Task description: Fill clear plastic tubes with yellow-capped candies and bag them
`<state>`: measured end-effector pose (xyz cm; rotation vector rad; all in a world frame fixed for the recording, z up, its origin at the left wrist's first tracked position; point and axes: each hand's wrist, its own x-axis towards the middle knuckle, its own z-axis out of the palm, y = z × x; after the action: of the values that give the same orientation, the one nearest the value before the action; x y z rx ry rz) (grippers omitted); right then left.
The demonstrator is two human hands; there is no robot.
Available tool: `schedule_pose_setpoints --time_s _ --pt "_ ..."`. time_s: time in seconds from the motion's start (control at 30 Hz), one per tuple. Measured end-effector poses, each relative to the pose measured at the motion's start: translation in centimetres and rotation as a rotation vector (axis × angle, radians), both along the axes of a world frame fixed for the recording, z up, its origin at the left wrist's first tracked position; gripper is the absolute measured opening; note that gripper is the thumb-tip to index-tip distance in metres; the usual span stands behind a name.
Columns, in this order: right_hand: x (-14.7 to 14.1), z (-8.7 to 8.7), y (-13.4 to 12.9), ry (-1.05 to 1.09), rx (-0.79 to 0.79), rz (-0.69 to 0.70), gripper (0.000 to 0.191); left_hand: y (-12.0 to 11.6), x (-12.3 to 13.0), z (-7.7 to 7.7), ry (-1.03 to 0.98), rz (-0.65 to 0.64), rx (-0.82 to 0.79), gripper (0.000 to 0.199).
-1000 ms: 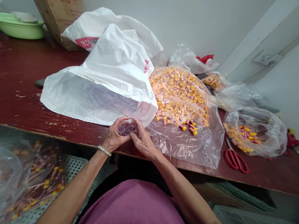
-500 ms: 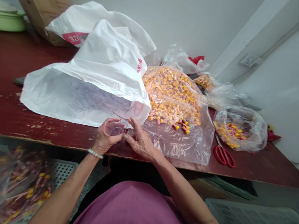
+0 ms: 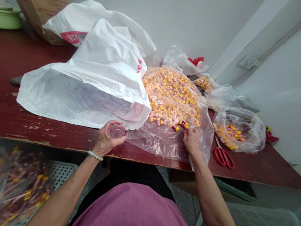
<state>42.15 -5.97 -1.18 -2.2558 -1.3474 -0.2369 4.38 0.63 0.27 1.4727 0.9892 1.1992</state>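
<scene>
Your left grip (image 3: 104, 141) cups clear tubes (image 3: 116, 131) that loosening could spill; whether your right grip (image 3: 191, 140) holds anything, I can't tell.

red-handled scissors (image 3: 223, 156) on table (image 3: 256, 169) | green basin (image 3: 5, 21) near cardboard box (image 3: 42, 7) | wall socket (image 3: 247, 61)

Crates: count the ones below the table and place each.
2 in view. One crate is at picture left, partly covered by a bag of yellow-capped pieces; the other crate is at lower right, below the table. More may be hidden.
</scene>
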Motion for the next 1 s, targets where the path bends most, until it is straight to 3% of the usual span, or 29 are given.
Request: schedule_pose_setpoints --time_s 0.23,0.47,0.67,0.8,1.0 --pt "2.0 -0.5 -0.3 -0.008 -0.112 -0.104 0.034 -0.6 0.3 0.3 0.243 -0.063 0.156 0.047" --pt "3.4 -0.5 -2.0 -0.064 -0.092 -0.071 0.036 -0.4 -0.1 0.1 0.440 -0.111 0.280 0.049" --pt "3.5 0.7 -2.4 -0.048 -0.123 0.009 0.035 -0.3 -0.1 -0.1 0.465 -0.120 0.312 0.049" --pt "0.4 1.6 -2.8 0.098 -0.020 0.127 0.039 -0.4 -0.1 -0.1 0.458 -0.122 0.315 0.048" --pt "-9.3 4.3 -3.2 0.234 0.237 0.398 0.027 -0.6 -0.1 0.1 0.467 -0.117 0.308 0.046"
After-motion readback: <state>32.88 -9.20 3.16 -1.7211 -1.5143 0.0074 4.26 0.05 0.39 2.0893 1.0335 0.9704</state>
